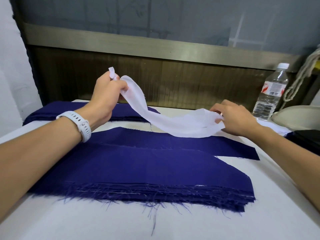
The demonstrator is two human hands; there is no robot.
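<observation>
Left hand, upper left, pinches the white fabric strip; right hand pinches its other end. Uneven pull could twist it.

Near edge: bare white table in front of the navy stack, open for a hand.
Middle: the white strip, held between left hand and right hand, sags across the way, low over the navy strip.
Right corner: water bottle and pale rounded object stand close together.
Back: brown panel closes the far side.
</observation>
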